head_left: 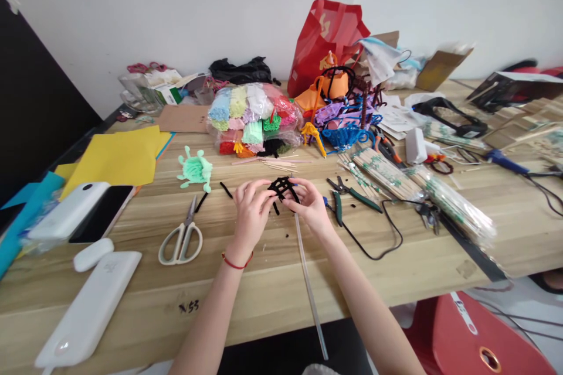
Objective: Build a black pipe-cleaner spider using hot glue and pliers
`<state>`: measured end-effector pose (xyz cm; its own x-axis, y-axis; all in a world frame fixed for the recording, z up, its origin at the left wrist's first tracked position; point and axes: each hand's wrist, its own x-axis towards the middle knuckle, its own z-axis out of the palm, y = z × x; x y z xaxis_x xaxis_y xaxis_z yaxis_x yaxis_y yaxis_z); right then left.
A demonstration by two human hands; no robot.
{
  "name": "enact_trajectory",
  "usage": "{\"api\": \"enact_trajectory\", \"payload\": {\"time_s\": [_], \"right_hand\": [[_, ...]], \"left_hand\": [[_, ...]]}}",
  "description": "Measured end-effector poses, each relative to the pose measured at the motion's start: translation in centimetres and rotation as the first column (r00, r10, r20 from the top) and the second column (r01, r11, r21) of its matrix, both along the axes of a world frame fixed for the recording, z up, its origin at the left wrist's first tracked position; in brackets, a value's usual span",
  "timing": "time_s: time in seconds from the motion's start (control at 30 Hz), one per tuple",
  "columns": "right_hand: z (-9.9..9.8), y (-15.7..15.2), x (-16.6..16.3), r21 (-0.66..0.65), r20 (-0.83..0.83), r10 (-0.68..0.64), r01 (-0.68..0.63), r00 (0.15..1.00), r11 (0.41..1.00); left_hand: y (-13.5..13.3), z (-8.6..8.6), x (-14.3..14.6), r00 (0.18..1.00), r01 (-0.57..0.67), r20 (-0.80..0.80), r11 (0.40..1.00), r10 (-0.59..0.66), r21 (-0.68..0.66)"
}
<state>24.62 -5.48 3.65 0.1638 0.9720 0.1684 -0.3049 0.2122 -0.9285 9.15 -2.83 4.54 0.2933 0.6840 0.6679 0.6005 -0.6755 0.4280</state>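
My left hand (250, 206) and my right hand (309, 201) meet over the middle of the wooden table (272, 281). Both pinch a small black pipe-cleaner figure (281, 187) held between them, fingers curled onto its bent strands. A red string circles my left wrist. A clear thin stick (308, 281) lies on the table under my right hand and runs toward the front edge. Short black pipe-cleaner scraps (226, 189) lie just left of my left hand.
White-handled scissors (182, 237) lie left of my hands, green-handled pliers (352, 192) to the right. A mint-green pipe-cleaner figure (196, 169), a bag of coloured pipe cleaners (253, 117), yellow paper (116, 158), a phone (103, 211), white power banks (90, 307), stick bundles (413, 187) and a red bag (325, 41) surround them.
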Motion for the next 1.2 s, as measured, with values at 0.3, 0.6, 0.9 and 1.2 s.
{"api": "enact_trajectory", "payload": {"time_s": [0.3, 0.6, 0.9, 1.2], "right_hand": [[0.3, -0.1, -0.6, -0.011, -0.018, -0.034, 0.034, 0.999, 0.999], [0.3, -0.2, 0.3, -0.321, -0.342, -0.008, -0.109, 0.940, 0.941], [0.4, -0.3, 0.8, -0.348, -0.424, 0.076, -0.239, 0.903, 0.907], [-1.2, -0.2, 1.0, -0.339, -0.468, 0.054, -0.236, 0.882, 0.911]], "left_hand": [[0.2, -0.1, -0.2, 0.998, 0.035, 0.053, 0.999, -0.035, -0.013], [0.2, 0.4, -0.4, 0.865, 0.387, 0.473, 0.826, -0.170, -0.411], [0.1, -0.2, -0.8, 0.840, 0.485, 0.459, 0.777, -0.288, -0.400], [-0.3, 0.1, -0.4, 0.870, 0.462, 0.341, 0.827, -0.355, -0.319]]}}
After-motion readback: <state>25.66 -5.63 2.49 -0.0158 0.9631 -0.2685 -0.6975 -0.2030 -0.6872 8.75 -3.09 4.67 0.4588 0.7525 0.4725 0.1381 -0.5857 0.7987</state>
